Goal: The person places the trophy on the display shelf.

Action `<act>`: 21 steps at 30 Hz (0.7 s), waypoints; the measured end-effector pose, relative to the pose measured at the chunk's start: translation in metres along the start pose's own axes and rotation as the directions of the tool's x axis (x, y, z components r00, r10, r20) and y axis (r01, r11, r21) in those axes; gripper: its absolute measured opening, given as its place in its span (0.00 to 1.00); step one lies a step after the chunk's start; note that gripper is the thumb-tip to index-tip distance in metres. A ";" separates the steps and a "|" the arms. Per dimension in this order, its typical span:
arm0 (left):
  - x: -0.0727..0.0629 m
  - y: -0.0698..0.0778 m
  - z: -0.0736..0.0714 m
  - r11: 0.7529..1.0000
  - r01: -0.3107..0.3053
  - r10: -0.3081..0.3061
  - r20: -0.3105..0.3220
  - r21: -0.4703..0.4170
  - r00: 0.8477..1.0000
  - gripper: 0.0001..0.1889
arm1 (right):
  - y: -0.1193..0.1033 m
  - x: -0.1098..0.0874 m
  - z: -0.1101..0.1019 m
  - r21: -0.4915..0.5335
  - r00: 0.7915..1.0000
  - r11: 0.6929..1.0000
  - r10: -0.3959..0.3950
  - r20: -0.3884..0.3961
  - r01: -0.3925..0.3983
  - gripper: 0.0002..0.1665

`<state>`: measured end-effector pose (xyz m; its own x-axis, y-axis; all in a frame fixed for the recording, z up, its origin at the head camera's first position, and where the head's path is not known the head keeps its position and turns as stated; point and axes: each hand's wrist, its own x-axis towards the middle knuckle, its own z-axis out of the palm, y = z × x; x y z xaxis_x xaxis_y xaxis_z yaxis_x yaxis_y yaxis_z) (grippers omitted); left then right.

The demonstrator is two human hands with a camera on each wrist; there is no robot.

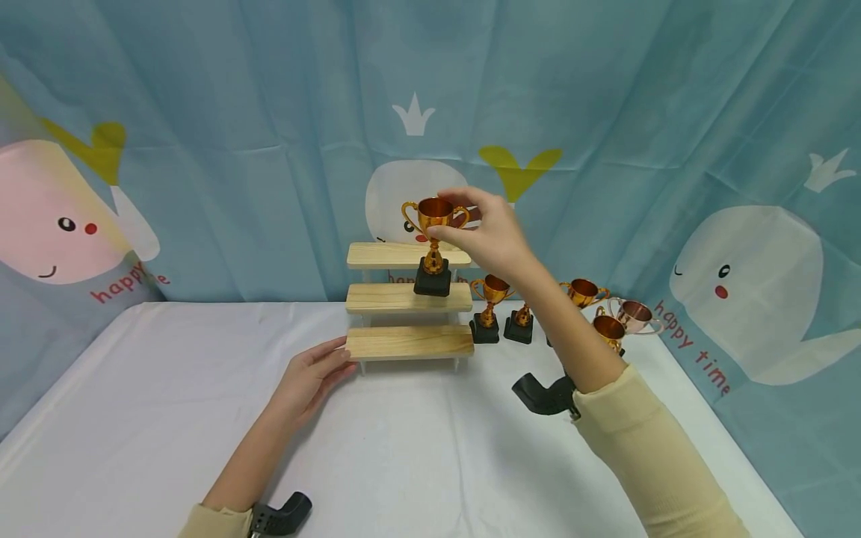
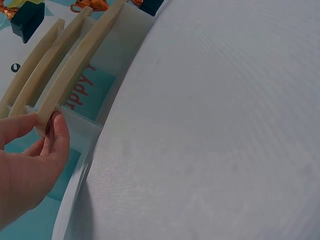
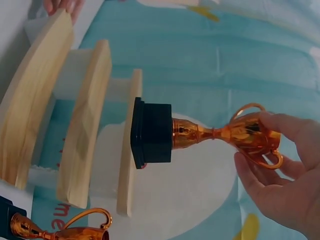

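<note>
My right hand (image 1: 489, 232) pinches a gold trophy cup (image 3: 200, 132) by its bowl, thumb on one side and fingers on the other. The trophy is upright in the head view, its black base (image 1: 433, 277) overlapping the top and middle boards of a three-tier wooden shelf (image 1: 409, 342). In the right wrist view the base is close by the top board (image 3: 129, 185). My left hand (image 1: 311, 382) grips the left end of the lowest board (image 2: 75, 67), thumb and fingers on either side of it.
Right of the shelf several trophies stand on the white-covered table (image 1: 397, 448), among them a gold trophy (image 1: 489, 302) beside the shelf and a paler pinkish one (image 1: 634, 317). My right forearm partly hides some. A blue curtain (image 1: 269, 112) with whale prints hangs behind.
</note>
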<state>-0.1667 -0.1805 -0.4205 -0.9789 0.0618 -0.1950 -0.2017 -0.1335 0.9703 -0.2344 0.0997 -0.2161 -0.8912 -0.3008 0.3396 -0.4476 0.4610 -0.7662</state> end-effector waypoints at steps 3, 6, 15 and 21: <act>0.000 0.000 0.000 1.000 0.000 0.000 0.004 0.003 1.000 0.29 | -0.002 0.005 0.002 0.012 1.000 1.000 0.000 0.009 0.000 0.32; 0.000 0.001 0.000 1.000 0.003 -0.003 0.001 0.005 1.000 0.28 | -0.003 0.011 0.005 0.016 1.000 1.000 0.005 0.023 -0.005 0.33; 0.002 0.001 -0.002 1.000 0.006 -0.006 0.003 0.007 1.000 0.28 | -0.005 0.027 0.013 -0.004 0.999 1.000 -0.002 0.050 0.002 0.33; 0.001 0.001 -0.002 1.000 0.008 -0.008 0.001 0.003 1.000 0.28 | -0.007 0.037 0.017 -0.004 0.998 1.000 -0.018 0.062 0.019 0.31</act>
<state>-0.1683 -0.1825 -0.4203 -0.9772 0.0639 -0.2027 -0.2095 -0.1298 0.9692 -0.2628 0.0712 -0.2076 -0.8765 -0.3606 0.3188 -0.4643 0.4590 -0.7575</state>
